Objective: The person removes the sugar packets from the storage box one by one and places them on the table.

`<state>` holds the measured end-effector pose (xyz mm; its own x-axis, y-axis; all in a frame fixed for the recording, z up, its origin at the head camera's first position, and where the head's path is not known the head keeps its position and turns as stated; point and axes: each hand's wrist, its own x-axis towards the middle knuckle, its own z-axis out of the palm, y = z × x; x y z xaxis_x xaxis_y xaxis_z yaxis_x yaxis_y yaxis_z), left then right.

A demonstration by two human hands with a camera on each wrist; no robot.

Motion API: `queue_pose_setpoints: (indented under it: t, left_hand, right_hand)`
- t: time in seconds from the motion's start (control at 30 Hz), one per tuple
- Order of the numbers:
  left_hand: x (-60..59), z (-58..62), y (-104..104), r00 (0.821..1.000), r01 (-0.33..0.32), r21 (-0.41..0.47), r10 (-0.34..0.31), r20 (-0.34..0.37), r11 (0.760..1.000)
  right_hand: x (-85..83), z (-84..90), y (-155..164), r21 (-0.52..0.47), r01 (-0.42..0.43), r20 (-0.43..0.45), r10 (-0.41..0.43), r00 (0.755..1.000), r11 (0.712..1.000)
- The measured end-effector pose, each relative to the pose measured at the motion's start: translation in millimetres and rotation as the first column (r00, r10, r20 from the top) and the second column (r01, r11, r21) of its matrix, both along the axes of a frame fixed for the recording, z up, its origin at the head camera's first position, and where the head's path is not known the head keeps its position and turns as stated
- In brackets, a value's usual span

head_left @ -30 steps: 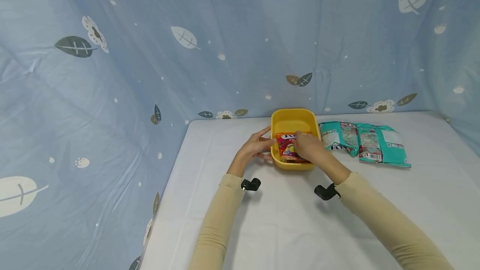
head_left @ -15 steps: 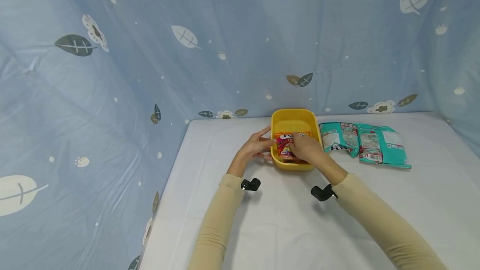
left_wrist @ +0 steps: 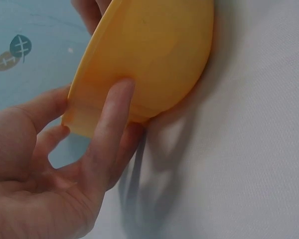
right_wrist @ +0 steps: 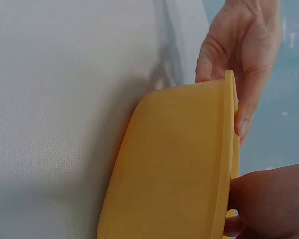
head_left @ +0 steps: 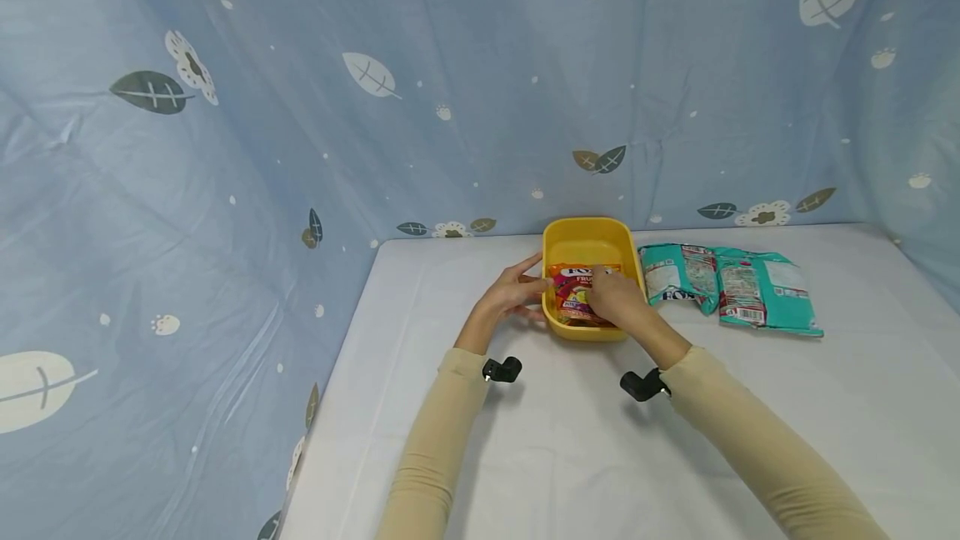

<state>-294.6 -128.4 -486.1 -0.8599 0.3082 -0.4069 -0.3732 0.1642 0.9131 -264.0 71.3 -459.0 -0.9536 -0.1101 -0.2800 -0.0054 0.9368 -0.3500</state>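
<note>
The worktop [head_left: 570, 440] lay bare in front of the yellow tub [head_left: 587, 233] and to its left; two teal packets [head_left: 731, 283] blocked its right side, and the blue curtain [head_left: 375, 107] closed off the back and left

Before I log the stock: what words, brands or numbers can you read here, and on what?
"FO": start of a white brand word on the red candy bag in the yellow tub; the rest is blurred or hidden by the right hand.
"FO": on the nearer teal bag, cut off.
Label print on both teal bags: too small to read.
</note>
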Motion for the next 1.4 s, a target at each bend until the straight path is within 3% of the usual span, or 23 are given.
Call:
queue_pose_setpoints:
  t: [0.47, 0.97, 1.4]
  left_hand:
    - [-0.9, -0.1, 0.5, 1.000, 0.002, 0.000, -0.002, 0.008, 1.000]
    - [0.0, -0.3, 0.3, 1.000, 0.004, 0.003, -0.004, -0.002, 1.000]
    - [0.0, 0.4, 0.9, 1.000, -0.007, -0.021, 0.007, -0.002, 1.000]
  right_hand:
    - [0.1, -1.0, -3.6, -0.020, 0.080, 0.045, -0.079, 0.996, 0.997]
    - [1.1, 0.1, -3.7, 0.043, 0.071, 0.037, -0.072, 0.997, 0.997]
    - [2.8, -1.4, -2.5, 0.014, 0.057, 0.010, -0.057, 0.998, 0.998]
